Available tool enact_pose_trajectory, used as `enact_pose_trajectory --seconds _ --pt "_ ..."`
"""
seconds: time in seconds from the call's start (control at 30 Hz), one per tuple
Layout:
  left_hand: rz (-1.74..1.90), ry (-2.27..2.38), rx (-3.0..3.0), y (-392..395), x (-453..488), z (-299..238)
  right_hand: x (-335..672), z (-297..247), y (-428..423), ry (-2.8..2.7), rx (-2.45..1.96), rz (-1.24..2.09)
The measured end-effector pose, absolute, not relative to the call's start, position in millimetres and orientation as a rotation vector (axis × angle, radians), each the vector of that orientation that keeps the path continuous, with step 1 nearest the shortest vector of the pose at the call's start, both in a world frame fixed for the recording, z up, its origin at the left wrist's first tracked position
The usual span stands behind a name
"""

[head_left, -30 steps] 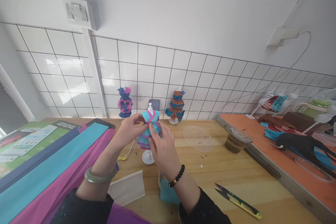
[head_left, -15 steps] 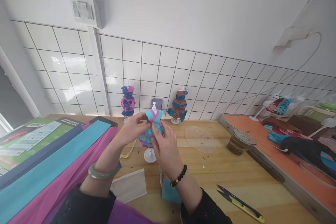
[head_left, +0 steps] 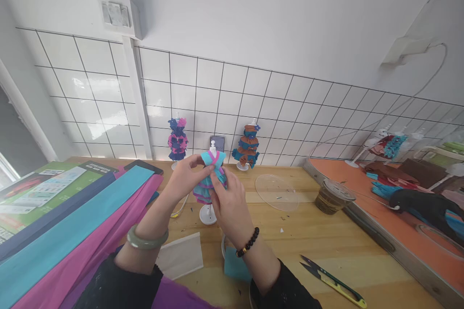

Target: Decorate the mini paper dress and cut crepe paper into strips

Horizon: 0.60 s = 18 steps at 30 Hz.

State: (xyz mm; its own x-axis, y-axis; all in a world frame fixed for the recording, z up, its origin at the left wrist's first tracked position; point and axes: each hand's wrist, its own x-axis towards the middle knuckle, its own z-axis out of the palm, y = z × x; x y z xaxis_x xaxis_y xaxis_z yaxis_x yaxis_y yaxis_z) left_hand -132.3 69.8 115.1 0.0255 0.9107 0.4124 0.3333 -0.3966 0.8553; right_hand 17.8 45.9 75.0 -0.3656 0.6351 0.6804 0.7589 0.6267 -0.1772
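Observation:
A small white mannequin on a round stand wears a tiered doll dress of turquoise and pink-purple crepe paper. Pink bands cross over its turquoise bodice. From the left, my left hand has its fingers behind the bodice and its thumb on the front, pinching the waist area. My right hand presses the front and right side of the dress with its fingers, the index finger meeting the left thumb. Part of the waist is hidden behind my fingers.
Two dressed mannequins, one navy-pink and one brown-teal, stand against the tiled wall. Paper strips lie left. Yellow-handled thread snips, a clear plastic disc and a lidded tub sit right. White paper lies in front.
My left thumb has moved right across the front of the bodice, to the right index fingertip. My left wrist has shifted slightly right. The mannequin stays in place.

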Motion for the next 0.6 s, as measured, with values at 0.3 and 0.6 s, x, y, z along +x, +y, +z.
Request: enact_pose_trajectory --seconds 0.3,0.6 --pt "1.343 1.222 1.762 69.8 -135.1 114.5 20.6 76.5 45.4 -2.050 -1.008 -0.199" --pt "1.306 1.196 1.785 68.9 -136.3 116.7 24.0 80.2 45.5 -1.925 -0.944 -0.109"
